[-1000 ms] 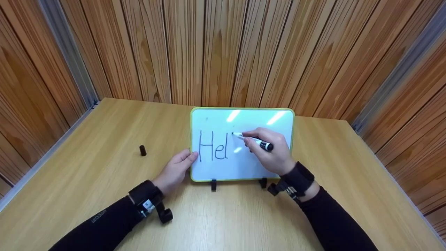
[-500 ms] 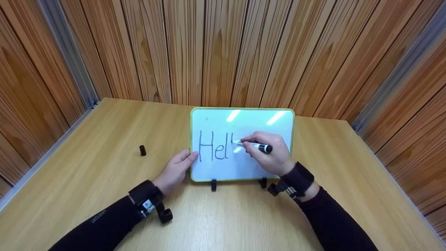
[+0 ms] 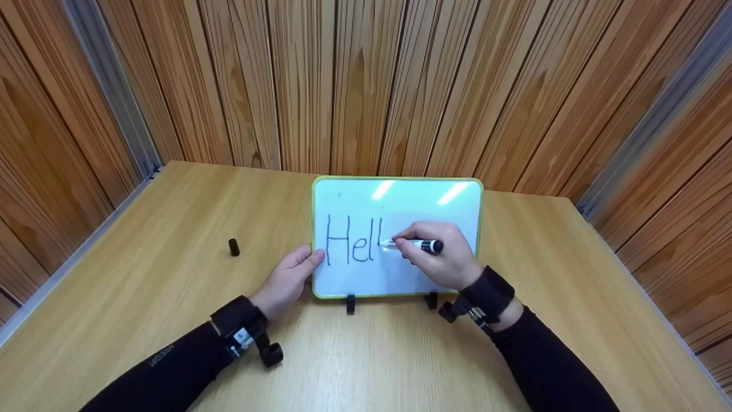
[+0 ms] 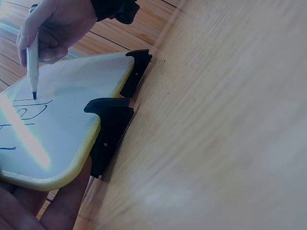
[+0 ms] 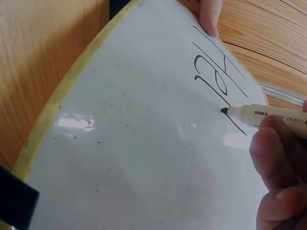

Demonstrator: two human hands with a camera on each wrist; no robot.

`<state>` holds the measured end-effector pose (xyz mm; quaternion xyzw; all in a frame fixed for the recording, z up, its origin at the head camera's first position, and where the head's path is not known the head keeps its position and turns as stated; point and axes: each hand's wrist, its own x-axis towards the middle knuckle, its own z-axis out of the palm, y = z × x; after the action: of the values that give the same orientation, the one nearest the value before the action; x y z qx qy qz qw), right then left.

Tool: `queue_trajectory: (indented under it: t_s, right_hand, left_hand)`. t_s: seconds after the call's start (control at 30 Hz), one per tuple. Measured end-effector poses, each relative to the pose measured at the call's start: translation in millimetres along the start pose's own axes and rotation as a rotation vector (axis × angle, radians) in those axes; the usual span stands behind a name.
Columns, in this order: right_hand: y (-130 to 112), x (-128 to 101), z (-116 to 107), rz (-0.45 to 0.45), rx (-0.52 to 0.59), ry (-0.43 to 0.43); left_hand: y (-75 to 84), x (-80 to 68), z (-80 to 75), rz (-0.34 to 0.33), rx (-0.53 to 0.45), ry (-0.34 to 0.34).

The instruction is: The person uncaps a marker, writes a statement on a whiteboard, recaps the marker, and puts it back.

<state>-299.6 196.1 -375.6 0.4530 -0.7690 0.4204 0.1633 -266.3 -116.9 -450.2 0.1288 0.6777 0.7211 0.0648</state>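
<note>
Wood-panel walls all round, pale wood table [image 3: 171, 320] in the booth, and dead centre sits the whiteboard [image 3: 400, 200] w/ its yellow-green rim, propped on 2 black clip feet [image 3: 350, 303] at its 6 o'clock edge.

Right hand [image 3: 440, 257] is clamped on the marker [image 3: 420, 245], fingers and thumb pinching the barrel, pen lying roughly along the 3-to-9 line w/ the tip pointing to 9 o'clock. Right-wrist view shows the tip [image 5: 224, 110] touching the board right on a long stroke. So the pen's on the surface, mid-letter by the look of it.

Left hand [image 3: 286, 280] is at the board's 9 o'clock edge, fingers relaxed and straight-ish, thumb lying against the rim, bracing it; not wrapped round anything. Left-wrist view has fingertips [image 4: 67, 211] just under the board's corner.

Progress, as I read it: "Hel" is done, and a 4th stroke, a 2nd "l", stands just beside it, tip sitting low on it. If the word is "Hello", that's approx 4 of 5 letters down, 1 "o" left, plenty of blank board toward 3 o'clock for it.

Cap [image 3: 234, 246] stands alone on the table, well apart from the board, out at 9 o'clock; the pen is not yet capped.
</note>
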Motion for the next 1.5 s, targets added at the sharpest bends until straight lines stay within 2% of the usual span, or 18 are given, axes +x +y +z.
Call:
queue_trajectory:
  t_s: [0.2, 0.4, 0.77, 1.07, 1.27, 1.5]
  right_hand:
    - [-1.4, -0.5, 0.2, 0.046, 0.007, -0.051]
    - [-0.7, -1.5, -0.3, 0.047, 0.003, -0.09]
    - [-3.1, -1.4, -2.3, 0.097, -0.008, -0.142]
    - [-1.7, -1.9, -1.1, 0.083, 0.007, -0.128]
    - [-0.3, -2.1, -2.4, 0.093, 0.032, -0.114]
    - [0.7, -2.2, -4.8, 0.059, 0.04, -0.049]
  left_hand:
    - [0.0, -0.6, -1.3, -0.005, -0.001, -0.007]
    - [0.5, -0.9, -1.5, -0.003, 0.006, -0.009]
    - [1.8, -1.1, -0.6, -0.021, 0.012, 0.016]
    - [-1.0, 0.3, 2.1, 0.007, -0.056, 0.011]
    - [-1.5, 0.7, 1.4, -0.009, -0.046, 0.034]
    - [-1.0, 0.7, -0.7, -0.002, -0.021, 0.013]
